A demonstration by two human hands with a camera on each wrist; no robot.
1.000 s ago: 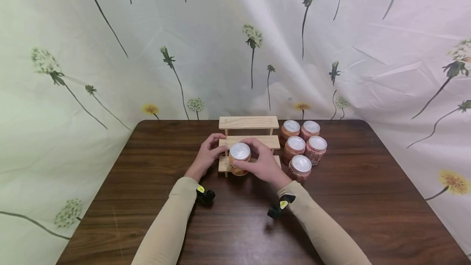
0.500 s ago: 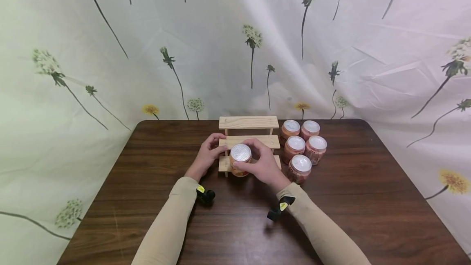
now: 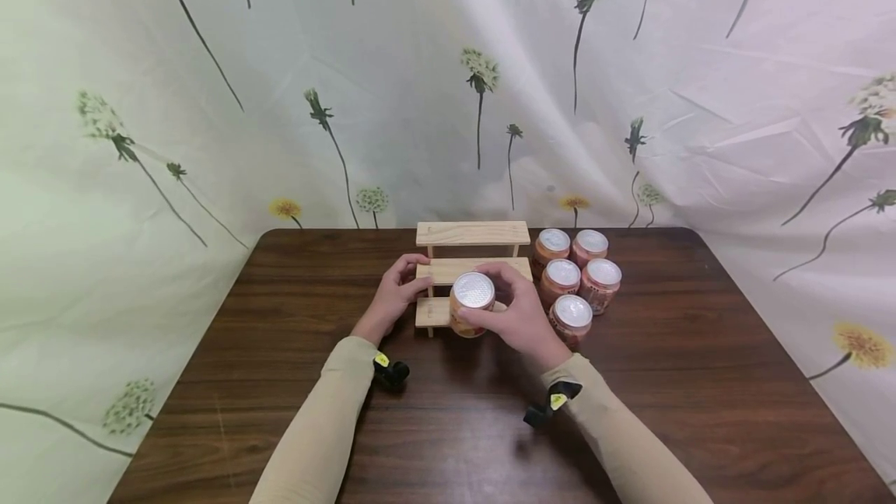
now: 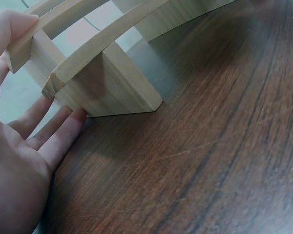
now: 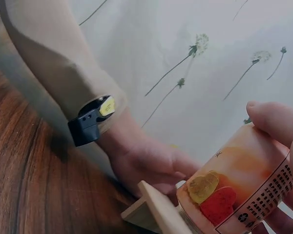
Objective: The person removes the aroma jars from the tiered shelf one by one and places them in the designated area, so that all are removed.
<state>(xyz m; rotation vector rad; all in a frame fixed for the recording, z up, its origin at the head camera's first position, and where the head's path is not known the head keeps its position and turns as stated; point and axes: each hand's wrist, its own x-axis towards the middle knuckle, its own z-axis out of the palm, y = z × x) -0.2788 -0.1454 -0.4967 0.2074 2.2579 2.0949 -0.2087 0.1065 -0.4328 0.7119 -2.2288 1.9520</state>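
Note:
A small three-step wooden rack [image 3: 473,233] stands on the table. My left hand [image 3: 395,298] grips its left end; in the left wrist view the thumb lies on a shelf and the fingers [image 4: 63,139] touch the side. My right hand [image 3: 514,313] holds an upright jar [image 3: 473,292] with a silver lid and orange printed label, thumb on the near side, fingers round the back. The jar [image 5: 234,180] is at the lowest shelf [image 3: 434,311], and whether it rests there I cannot tell. To the right stand several similar silver-lidded jars [image 3: 600,286].
The jar group's nearest one [image 3: 570,321] stands close to my right wrist. The dark wooden table [image 3: 462,442] ends at a flower-print cloth [image 3: 420,99] behind. Both wrists wear black camera mounts [image 3: 390,372].
My right hand has moved a little to the right with the jar, along the front of the lowest shelf. The left hand keeps its hold on the rack.

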